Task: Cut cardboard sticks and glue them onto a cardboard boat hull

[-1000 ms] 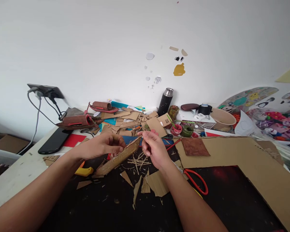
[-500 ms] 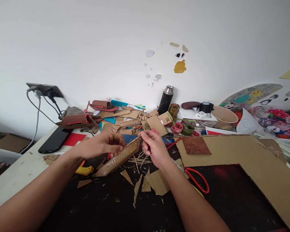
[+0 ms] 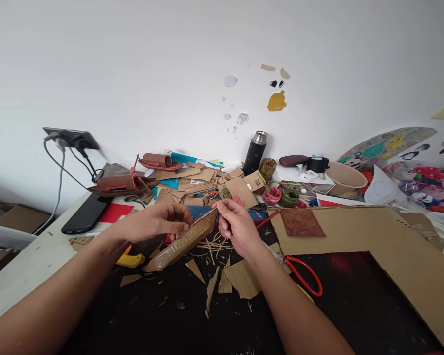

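A long, narrow cardboard boat hull (image 3: 183,245), brown and glossy, is held tilted above the dark mat, its right end higher. My left hand (image 3: 163,222) grips its upper edge near the middle, fingers curled over the far side. The thumb and forefinger of my right hand (image 3: 235,222) pinch the hull's raised tip. Thin strips (image 3: 215,246) lie in a loose heap behind and below the hull. Cardboard scraps (image 3: 244,279) rest on the mat in front. What lies inside the hull is hidden from view.
Red-handled scissors (image 3: 307,276) lie right of my right wrist, a yellow tool (image 3: 131,260) below my left. Farther back are two reddish model boats (image 3: 120,183), piled cardboard pieces (image 3: 200,182), a black flask (image 3: 255,153) and paint jars (image 3: 272,195). A brown painted square (image 3: 302,222) lies on cardboard.
The whole view has shifted slightly, with the background a little farther right. Both hands keep nearly the same hold on the hull.
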`<state>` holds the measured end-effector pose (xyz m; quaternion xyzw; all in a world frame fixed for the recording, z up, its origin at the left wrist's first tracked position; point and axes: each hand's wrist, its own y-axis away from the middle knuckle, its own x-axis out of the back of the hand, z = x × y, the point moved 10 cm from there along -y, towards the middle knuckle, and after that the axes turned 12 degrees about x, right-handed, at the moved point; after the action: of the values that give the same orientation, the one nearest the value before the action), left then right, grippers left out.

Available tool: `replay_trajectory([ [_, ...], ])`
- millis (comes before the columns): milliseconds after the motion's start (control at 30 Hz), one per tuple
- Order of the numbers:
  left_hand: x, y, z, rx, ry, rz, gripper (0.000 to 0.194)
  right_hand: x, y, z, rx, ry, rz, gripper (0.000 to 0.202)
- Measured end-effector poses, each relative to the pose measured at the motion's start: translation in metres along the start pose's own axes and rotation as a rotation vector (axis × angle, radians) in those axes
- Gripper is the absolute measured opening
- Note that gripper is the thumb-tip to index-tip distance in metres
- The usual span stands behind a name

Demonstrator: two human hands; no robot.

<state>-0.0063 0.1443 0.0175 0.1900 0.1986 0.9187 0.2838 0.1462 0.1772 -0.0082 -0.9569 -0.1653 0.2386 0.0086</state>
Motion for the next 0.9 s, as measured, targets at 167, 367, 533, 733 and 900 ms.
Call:
replay_trajectory([
  [167,0.005,0.004,0.002,0.004,0.001,0.043,0.03,0.0,0.001,0.0,-0.002,0.02,0.009,0.049],
  [367,0.005,0.005,0.007,-0.021,-0.015,0.017,0.033,0.004,-0.001,-0.002,0.019,0.024,0.033,0.054],
  [533,0.009,0.004,0.006,-0.023,-0.022,0.032,0.035,0.007,-0.002,-0.002,0.026,0.043,0.049,0.055],
  [733,0.013,0.006,0.008,-0.044,-0.033,0.044,0.032,0.007,-0.001,-0.006,0.053,0.095,0.056,0.054],
  [900,0.011,0.005,0.004,-0.034,-0.008,0.054,0.034,0.006,-0.002,-0.011,0.091,0.102,0.05,0.052],
])
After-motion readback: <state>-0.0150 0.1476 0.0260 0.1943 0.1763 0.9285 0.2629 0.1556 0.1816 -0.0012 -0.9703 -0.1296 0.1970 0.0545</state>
